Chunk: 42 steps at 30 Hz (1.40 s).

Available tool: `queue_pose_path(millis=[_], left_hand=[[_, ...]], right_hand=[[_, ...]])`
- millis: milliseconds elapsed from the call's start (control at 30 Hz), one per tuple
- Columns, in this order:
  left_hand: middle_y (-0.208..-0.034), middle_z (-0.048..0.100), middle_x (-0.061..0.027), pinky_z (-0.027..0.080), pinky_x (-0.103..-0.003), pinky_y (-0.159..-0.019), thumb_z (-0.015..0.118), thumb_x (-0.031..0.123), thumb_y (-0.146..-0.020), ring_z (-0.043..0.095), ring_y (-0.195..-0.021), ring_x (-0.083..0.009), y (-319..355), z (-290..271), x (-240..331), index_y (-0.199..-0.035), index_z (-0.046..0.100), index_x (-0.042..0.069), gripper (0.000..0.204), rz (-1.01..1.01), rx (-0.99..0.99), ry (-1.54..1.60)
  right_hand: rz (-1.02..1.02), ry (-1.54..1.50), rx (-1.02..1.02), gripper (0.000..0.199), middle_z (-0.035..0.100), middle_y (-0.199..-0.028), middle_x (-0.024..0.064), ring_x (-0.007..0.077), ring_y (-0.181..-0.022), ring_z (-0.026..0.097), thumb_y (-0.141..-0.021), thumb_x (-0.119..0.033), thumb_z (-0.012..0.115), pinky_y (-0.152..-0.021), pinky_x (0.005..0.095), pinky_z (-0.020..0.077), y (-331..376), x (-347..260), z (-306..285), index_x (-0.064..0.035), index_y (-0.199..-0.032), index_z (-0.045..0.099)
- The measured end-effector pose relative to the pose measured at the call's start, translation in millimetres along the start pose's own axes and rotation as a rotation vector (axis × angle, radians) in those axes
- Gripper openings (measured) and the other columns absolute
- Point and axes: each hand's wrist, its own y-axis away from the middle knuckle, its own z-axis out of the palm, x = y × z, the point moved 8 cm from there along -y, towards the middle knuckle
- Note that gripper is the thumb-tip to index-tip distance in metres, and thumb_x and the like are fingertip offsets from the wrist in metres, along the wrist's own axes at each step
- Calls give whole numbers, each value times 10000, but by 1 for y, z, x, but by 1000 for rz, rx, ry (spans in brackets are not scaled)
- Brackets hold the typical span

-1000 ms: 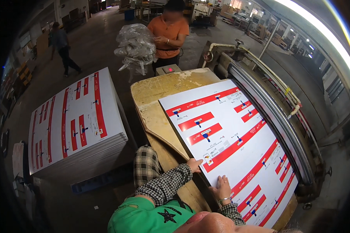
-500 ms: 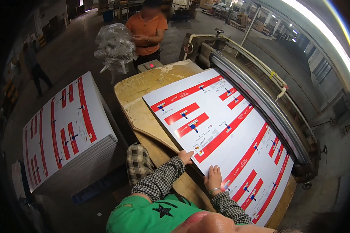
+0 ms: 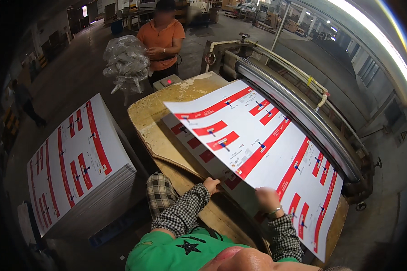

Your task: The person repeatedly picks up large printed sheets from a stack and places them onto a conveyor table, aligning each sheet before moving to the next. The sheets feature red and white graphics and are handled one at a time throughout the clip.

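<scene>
White-and-red printed sheet, likely light and floppy, is lifting off the stack beyond both hands, left hand and right hand pinching its near edge, set apart.

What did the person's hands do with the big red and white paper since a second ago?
Both hands, left hand and right hand, raised the near edge of the top red-and-white printed sheet, which lay flat before. The sheet underneath, the wooden table and the side stack of sheets stayed put.
</scene>
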Motion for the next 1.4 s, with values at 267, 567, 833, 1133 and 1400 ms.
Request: queue_pose_path(millis=[267, 567, 833, 1133, 1400], left_hand=[[-628, 518, -177, 285, -335, -360, 422, 54, -778, 447, -411, -186, 68, 45, 50, -765, 521, -141, 219, -33, 241, -383], [-1092, 580, -115, 531, -330, -667, 478, 205, -906, 623, -812, -213, 37, 64, 28, -1187, 454, -5, 351, 26, -58, -103], [-975, 624, -95, 521, -274, -585, 462, 194, -911, 631, -761, -172, 59, 51, 40, -1150, 475, 16, 299, 79, 27, -117], [-952, 622, -103, 535, -337, -633, 512, 174, -880, 625, -754, -186, 47, 72, 34, -1143, 488, 7, 313, 20, -48, -107], [-969, 626, -117, 531, -323, -615, 555, 128, -843, 622, -753, -189, 50, 54, 35, -1114, 524, -2, 302, 61, 11, -103]], right_hand=[[49, -119, 74, 132, 618, -761, 147, 329, -701, 606, -785, -186, 584, -638, 378, 483, 33, 43, 44, -57, -807, 608], [299, 110, 199, 386, 649, -906, 178, 264, -872, 634, -742, -238, 666, -784, 324, 486, -23, 127, 22, -69, -1085, 613], [-455, -26, 581, 846, 632, -650, 133, 216, -533, 613, -787, -182, 650, -527, 285, 499, -80, -228, -215, 24, -1389, 92], [-156, 100, 146, 673, 606, -968, 212, 335, -848, 609, -778, -343, 654, -771, 377, 482, -70, -54, -63, -10, -1294, 377], [57, 483, -166, 942, 314, -1355, 265, 408, -1260, 302, -608, -466, 741, -1027, 441, 291, 20, 46, 80, 7, -1303, 316]])
